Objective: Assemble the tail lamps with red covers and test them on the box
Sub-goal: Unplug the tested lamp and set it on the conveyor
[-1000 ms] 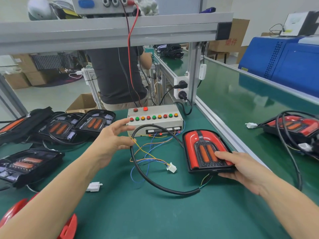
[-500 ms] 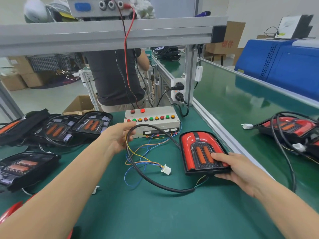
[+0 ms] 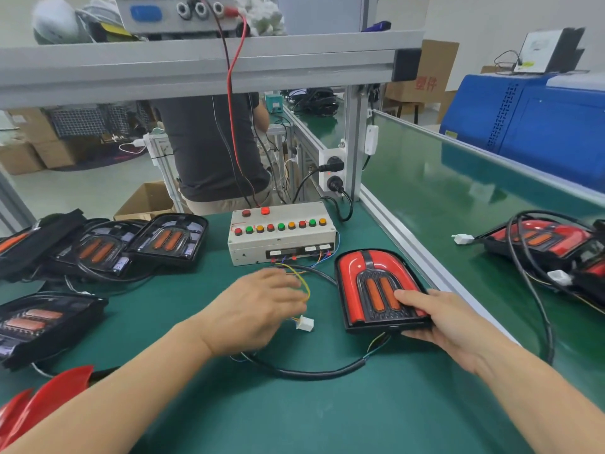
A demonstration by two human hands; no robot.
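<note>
One tail lamp (image 3: 376,286) already wears its red cover and lies on the counter (image 3: 360,414) right of the test box (image 3: 281,235), right hand (image 3: 438,319) gripping its near edge. Left hand (image 3: 258,309), fingers loose, hovers by the unplugged white connector (image 3: 305,323); testing seems pending, uncovered lamps (image 3: 170,239) wait far left

Background: a person in a dark shirt (image 3: 209,145) is seen standing behind the bench.
Right: a blue machine (image 3: 537,116) is seen beyond the green conveyor belt (image 3: 458,191).
Floor: cardboard boxes (image 3: 29,149) are stacked.
</note>
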